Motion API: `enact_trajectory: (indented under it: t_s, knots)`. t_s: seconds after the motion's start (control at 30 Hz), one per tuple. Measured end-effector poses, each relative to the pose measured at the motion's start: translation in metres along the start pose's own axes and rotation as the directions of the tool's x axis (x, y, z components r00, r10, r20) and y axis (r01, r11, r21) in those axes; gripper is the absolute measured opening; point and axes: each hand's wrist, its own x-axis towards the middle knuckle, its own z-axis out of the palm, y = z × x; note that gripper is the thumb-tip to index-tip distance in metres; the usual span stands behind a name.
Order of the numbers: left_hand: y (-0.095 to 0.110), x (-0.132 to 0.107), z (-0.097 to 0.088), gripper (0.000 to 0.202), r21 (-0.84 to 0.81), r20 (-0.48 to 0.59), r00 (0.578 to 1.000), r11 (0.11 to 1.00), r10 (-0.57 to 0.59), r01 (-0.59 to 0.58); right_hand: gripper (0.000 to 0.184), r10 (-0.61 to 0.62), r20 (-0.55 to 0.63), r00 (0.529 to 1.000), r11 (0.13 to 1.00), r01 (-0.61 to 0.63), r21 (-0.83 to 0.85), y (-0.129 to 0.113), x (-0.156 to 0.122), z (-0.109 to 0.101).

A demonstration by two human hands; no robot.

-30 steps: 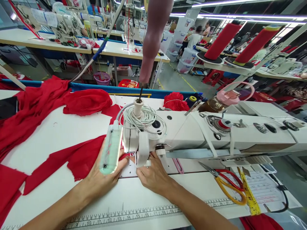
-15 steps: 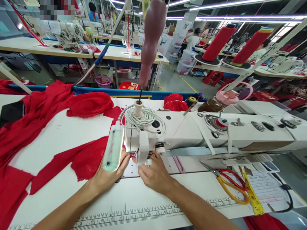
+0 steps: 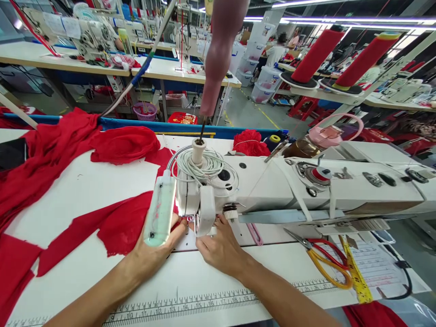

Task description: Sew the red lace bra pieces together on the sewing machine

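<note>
A white sewing machine lies across the white table. Red fabric runs from the left under its needle area. My left hand lies on the fabric just left of the presser foot, partly hidden behind the pale green lamp, with fingers reaching towards the needle. My right hand is right of the needle, fingers curled under the machine head and pressed at the fabric edge. What the fingertips hold is hidden by the machine head.
Red-and-yellow scissors and a yellow tape measure lie at the right. A ruler scale runs along the table's front edge. More red fabric is heaped at the left. Two red thread cones stand behind, with people at other benches beyond them.
Both hands stay at the needle with only small shifts. The view has wobbled slightly.
</note>
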Motion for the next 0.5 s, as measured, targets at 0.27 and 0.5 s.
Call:
enact_trajectory:
  t_s: [0.27, 0.5]
  knots:
    - [0.008, -0.004, 0.001, 0.049, 0.310, 0.056, 0.991, 0.942, 0.118, -0.130, 0.021, -0.002, 0.033, 0.999, 0.999, 0.004, -0.040, 0.001, 0.002, 0.001]
    - [-0.002, -0.015, 0.000, 0.054, 0.088, 0.015, 0.996, 0.992, 0.086, -0.087, 0.041, -0.048, 0.210, 0.977, 0.994, 0.067, -0.088, 0.001, -0.008, 0.010]
